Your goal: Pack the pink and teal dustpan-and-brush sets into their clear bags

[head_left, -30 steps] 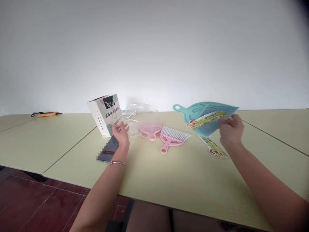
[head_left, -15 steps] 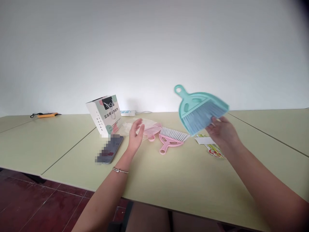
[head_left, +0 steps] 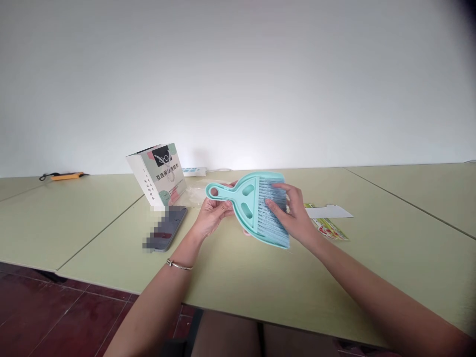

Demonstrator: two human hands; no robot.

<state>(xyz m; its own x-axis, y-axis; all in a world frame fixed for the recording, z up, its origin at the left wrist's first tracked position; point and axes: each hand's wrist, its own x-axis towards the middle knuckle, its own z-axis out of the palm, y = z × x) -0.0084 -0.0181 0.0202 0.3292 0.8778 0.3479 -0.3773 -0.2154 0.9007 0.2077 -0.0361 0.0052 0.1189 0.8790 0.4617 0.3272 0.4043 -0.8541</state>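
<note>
- Left hand [head_left: 212, 214]: fingers curled around the looped handle end of the teal brush-and-dustpan set [head_left: 256, 208], thumb on top of the handle, in a closed grasp. The hand is raised clear of the table [head_left: 260, 282].
- Left arm: extends forward and up from the lower edge of the view, wrist bent slightly inward. A thin bracelet [head_left: 179, 265] sits on the wrist.
- Right hand [head_left: 293, 213]: fingers partly extended and spread, lying across the blue bristles of the set, with the palm at the bristle edge. It grips the wide end; how tightly cannot be told.
- Right arm: enters from the lower right corner and runs diagonally up to the set.
- Teal brush-and-dustpan set: held between both hands above the table, handle pointing toward the left hand, bristle end tilted down toward the person.
- Beyond the left hand: a printed white box [head_left: 156, 173] stands upright, with a crumpled clear plastic wrapper [head_left: 194, 196] just beside it.
- Left of the left hand: a phone [head_left: 165, 234] lies flat on the table, near the box.
- Right of the right hand: a white card [head_left: 329, 212] and a colourful printed label [head_left: 330, 229] lie flat on the table, touching each other.
- Far beyond and left of the left hand: an orange tool [head_left: 65, 175] lies at the table's back edge, well apart.
</note>
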